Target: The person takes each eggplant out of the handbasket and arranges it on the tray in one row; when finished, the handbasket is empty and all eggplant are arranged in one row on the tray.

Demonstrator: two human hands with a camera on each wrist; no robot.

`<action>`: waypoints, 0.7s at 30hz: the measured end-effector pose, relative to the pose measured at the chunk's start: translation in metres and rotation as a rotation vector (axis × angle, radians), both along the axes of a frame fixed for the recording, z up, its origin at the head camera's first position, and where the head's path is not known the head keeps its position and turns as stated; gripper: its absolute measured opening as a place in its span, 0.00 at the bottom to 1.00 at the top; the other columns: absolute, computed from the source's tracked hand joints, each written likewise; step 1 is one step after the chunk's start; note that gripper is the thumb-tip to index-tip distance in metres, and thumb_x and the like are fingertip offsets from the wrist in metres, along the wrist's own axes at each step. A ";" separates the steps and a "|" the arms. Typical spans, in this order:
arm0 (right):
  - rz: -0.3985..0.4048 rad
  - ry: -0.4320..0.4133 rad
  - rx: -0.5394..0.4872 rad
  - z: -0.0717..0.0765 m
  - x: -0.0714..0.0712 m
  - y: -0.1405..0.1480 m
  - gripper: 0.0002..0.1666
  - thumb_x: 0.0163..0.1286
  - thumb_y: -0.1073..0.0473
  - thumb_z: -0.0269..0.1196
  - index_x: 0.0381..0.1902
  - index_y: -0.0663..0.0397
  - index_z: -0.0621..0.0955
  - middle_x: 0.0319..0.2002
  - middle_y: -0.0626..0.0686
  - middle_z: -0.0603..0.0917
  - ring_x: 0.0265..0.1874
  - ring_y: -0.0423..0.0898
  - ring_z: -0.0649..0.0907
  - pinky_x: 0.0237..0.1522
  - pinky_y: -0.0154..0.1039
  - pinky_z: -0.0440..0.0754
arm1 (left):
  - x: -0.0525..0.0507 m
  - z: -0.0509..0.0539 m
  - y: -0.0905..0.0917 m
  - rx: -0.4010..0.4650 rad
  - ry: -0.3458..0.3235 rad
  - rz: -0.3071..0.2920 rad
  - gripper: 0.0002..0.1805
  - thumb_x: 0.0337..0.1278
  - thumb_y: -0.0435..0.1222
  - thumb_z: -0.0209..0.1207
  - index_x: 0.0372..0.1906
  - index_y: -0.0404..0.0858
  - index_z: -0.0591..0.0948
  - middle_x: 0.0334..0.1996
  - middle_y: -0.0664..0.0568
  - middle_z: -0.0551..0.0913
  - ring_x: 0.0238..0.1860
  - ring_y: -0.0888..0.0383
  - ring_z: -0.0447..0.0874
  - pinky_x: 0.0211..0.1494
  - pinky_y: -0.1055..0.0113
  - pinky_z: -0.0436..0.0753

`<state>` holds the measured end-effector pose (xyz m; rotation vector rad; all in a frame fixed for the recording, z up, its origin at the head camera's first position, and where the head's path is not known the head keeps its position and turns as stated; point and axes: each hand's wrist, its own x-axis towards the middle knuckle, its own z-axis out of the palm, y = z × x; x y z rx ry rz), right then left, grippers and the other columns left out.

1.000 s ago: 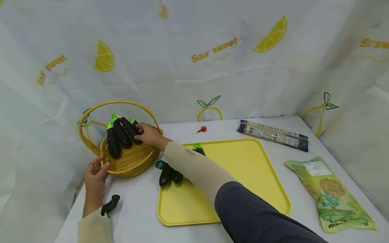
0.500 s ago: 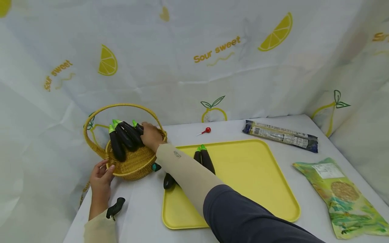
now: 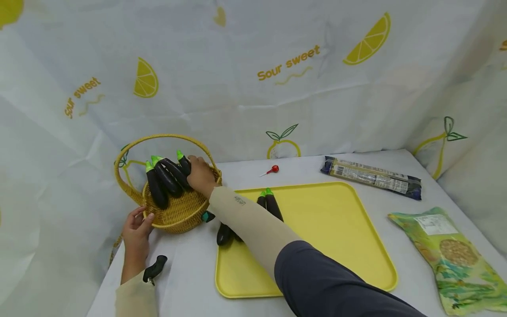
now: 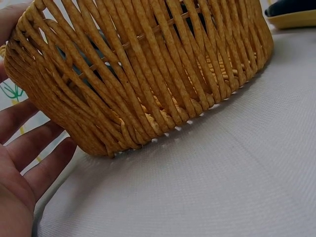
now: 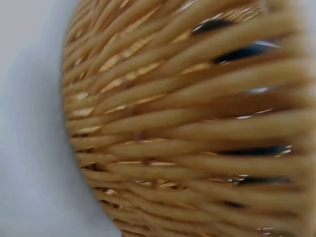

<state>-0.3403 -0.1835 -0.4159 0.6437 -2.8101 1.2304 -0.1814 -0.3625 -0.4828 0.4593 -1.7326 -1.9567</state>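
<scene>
A wicker basket [image 3: 180, 216] with a tall arched handle stands at the back left of the table. Several dark eggplants [image 3: 157, 190] with bright green stem ends lean side by side in it. My right hand [image 3: 201, 177] reaches over the rim and grips the rightmost eggplant [image 3: 184, 164], hiding most of it. At the near left rim my left hand [image 3: 136, 231] holds the basket. The left wrist view shows the woven wall [image 4: 163, 64] close up, with fingers [image 4: 52, 160] beside it. Only blurred wicker [image 5: 173, 123] and dark shapes through its gaps appear in the right wrist view.
A yellow tray [image 3: 328, 233] lies right of the basket, with more eggplants [image 3: 273, 206] on it, partly behind the right forearm. Beyond it are a small red-handled tool [image 3: 273, 169] and a long packet [image 3: 372, 177]. A green bag [image 3: 451, 259] lies far right.
The view has shifted slightly. My right hand has turned and shifted around the rightmost eggplant in the basket, covering more of it. My left hand keeps its place on the rim.
</scene>
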 end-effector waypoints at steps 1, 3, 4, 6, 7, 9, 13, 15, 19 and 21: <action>0.010 -0.017 -0.043 0.003 0.001 0.003 0.38 0.67 0.68 0.58 0.73 0.45 0.62 0.61 0.53 0.71 0.37 0.45 0.78 0.27 0.37 0.72 | 0.000 0.001 0.000 -0.004 -0.011 0.001 0.23 0.58 0.30 0.66 0.58 0.38 0.74 0.56 0.48 0.78 0.49 0.58 0.80 0.43 0.76 0.80; 0.025 -0.035 -0.095 0.007 0.001 0.007 0.40 0.65 0.69 0.58 0.73 0.44 0.62 0.59 0.52 0.71 0.36 0.44 0.77 0.26 0.36 0.70 | -0.001 0.003 0.001 -0.008 -0.028 0.005 0.24 0.58 0.31 0.66 0.59 0.38 0.74 0.58 0.46 0.76 0.50 0.58 0.79 0.43 0.76 0.80; 0.033 -0.032 -0.099 0.010 0.002 0.009 0.40 0.65 0.69 0.59 0.73 0.44 0.62 0.58 0.51 0.71 0.36 0.44 0.76 0.26 0.36 0.71 | -0.001 0.005 0.001 -0.014 -0.039 0.005 0.24 0.58 0.32 0.65 0.59 0.39 0.73 0.59 0.45 0.75 0.51 0.58 0.78 0.44 0.77 0.79; 0.046 -0.028 -0.100 0.016 0.004 0.012 0.40 0.64 0.67 0.61 0.72 0.43 0.62 0.56 0.49 0.72 0.38 0.42 0.77 0.29 0.35 0.72 | -0.001 0.007 0.002 -0.030 -0.060 0.003 0.25 0.59 0.33 0.66 0.60 0.40 0.73 0.62 0.43 0.73 0.52 0.58 0.77 0.44 0.78 0.79; 0.056 -0.027 -0.104 0.019 0.006 0.014 0.40 0.63 0.66 0.62 0.72 0.43 0.62 0.56 0.49 0.72 0.40 0.42 0.77 0.29 0.35 0.73 | -0.001 0.008 0.003 -0.039 -0.070 0.004 0.25 0.59 0.34 0.66 0.60 0.40 0.73 0.63 0.43 0.72 0.53 0.58 0.76 0.44 0.79 0.78; 0.082 -0.035 -0.115 0.026 0.011 0.017 0.41 0.63 0.63 0.65 0.71 0.43 0.62 0.55 0.48 0.72 0.42 0.42 0.77 0.32 0.35 0.75 | -0.001 0.008 0.003 -0.041 -0.081 0.005 0.25 0.59 0.35 0.66 0.61 0.41 0.73 0.64 0.42 0.71 0.54 0.58 0.75 0.44 0.79 0.78; 0.145 -0.072 -0.152 0.041 0.024 0.027 0.43 0.62 0.59 0.69 0.70 0.44 0.62 0.55 0.48 0.73 0.46 0.42 0.78 0.38 0.35 0.78 | -0.002 0.006 0.001 -0.015 -0.075 0.001 0.24 0.59 0.34 0.66 0.60 0.42 0.74 0.65 0.43 0.71 0.56 0.57 0.75 0.44 0.78 0.78; 0.175 -0.093 -0.169 0.046 0.032 0.033 0.43 0.61 0.58 0.70 0.70 0.44 0.62 0.54 0.47 0.74 0.47 0.41 0.77 0.40 0.34 0.78 | -0.002 0.004 0.000 0.004 -0.064 0.000 0.24 0.58 0.34 0.66 0.59 0.42 0.74 0.64 0.44 0.72 0.55 0.57 0.76 0.44 0.78 0.79; 0.229 -0.114 -0.209 0.052 0.047 0.050 0.43 0.61 0.57 0.70 0.70 0.45 0.62 0.53 0.46 0.74 0.47 0.40 0.77 0.41 0.34 0.79 | -0.002 -0.001 -0.002 0.017 -0.055 -0.001 0.25 0.57 0.34 0.67 0.59 0.42 0.74 0.61 0.44 0.73 0.52 0.57 0.77 0.44 0.77 0.79; 0.243 -0.114 -0.233 0.053 0.054 0.061 0.44 0.61 0.57 0.70 0.70 0.46 0.61 0.52 0.46 0.74 0.47 0.39 0.76 0.41 0.34 0.79 | -0.001 -0.002 -0.002 0.028 -0.052 -0.003 0.25 0.57 0.34 0.67 0.59 0.42 0.75 0.59 0.45 0.74 0.51 0.57 0.77 0.43 0.77 0.79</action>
